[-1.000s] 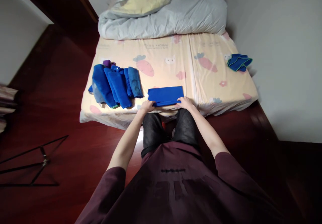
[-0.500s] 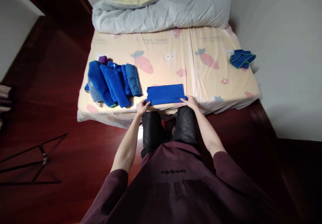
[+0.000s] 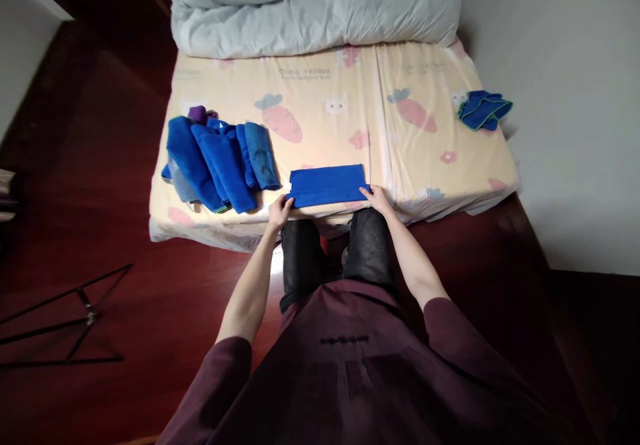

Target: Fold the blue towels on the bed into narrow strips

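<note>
A blue towel (image 3: 327, 185) lies flat on the bed near its front edge, with a strip along its near side folded over. At the towel's near left corner, my left hand (image 3: 281, 212) is closed, pinching the folded edge between thumb and fingers. My right hand (image 3: 376, 199) grips the near right corner in the same way. A small white tag shows on the towel's left edge. Left of it lies a pile of rolled blue towels (image 3: 227, 168), with a purple cloth (image 3: 197, 114) at the back.
The bed (image 3: 330, 125) has a sheet printed with carrots and rabbits. A crumpled blue towel with green trim (image 3: 483, 110) lies at its right edge. Across the back is a pale quilt (image 3: 320, 22). A black tripod leg frame (image 3: 83, 318) stands on the floor at left.
The folded strip looks slightly wider, its upper edge a little farther from me. Both hands keep hold of the corners. The view has shifted slightly.
</note>
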The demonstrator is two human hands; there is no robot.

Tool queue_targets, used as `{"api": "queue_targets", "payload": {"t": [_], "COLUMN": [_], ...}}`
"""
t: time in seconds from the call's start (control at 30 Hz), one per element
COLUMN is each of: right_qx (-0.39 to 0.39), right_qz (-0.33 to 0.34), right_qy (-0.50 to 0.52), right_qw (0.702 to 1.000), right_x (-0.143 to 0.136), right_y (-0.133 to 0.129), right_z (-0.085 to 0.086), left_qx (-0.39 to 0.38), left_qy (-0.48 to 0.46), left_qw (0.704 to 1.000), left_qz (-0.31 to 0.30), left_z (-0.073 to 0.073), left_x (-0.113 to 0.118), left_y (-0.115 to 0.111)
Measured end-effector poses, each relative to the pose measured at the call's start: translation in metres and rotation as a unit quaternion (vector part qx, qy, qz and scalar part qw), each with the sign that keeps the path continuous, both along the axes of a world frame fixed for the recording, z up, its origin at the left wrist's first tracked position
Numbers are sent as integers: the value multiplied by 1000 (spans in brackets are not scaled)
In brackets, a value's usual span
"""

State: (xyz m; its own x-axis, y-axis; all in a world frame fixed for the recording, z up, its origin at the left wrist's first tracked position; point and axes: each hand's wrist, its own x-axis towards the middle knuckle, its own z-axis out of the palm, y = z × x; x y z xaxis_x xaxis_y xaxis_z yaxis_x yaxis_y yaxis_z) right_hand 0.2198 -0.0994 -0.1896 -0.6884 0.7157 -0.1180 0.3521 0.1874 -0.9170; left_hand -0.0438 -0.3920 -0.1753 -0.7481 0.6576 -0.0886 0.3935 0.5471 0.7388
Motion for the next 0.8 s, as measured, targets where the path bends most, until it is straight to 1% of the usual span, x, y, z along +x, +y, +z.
{"api": "queue_targets", "payload": {"t": [0.1, 0.23, 0.4, 0.63, 0.8], "right_qx": [-4, 7, 15, -4, -8], "right_qz": [-4, -2, -18, -17, -17], "right_qy": [3, 3, -3, -1, -7], "right_qw": [1000, 1000, 1000, 1000, 1000], "right_x": [-1, -1, -6, -5, -4], "right_y": [1, 4, 4, 4, 4], "right_z": [-3, -8, -8, -5, -4], "left_qx": [-14, -22, -33, 3, 10], "left_qy": [-2, 4, 16, 3, 6], "left_qw": [1000, 1000, 999, 1000, 1000], "left_qz": [3, -9, -4, -23, -20], "left_z": [-2, -5, -7, -8, -6], "left_x": [-2, -5, -6, -5, -3], "left_y": [2, 3, 4, -2, -6]}}
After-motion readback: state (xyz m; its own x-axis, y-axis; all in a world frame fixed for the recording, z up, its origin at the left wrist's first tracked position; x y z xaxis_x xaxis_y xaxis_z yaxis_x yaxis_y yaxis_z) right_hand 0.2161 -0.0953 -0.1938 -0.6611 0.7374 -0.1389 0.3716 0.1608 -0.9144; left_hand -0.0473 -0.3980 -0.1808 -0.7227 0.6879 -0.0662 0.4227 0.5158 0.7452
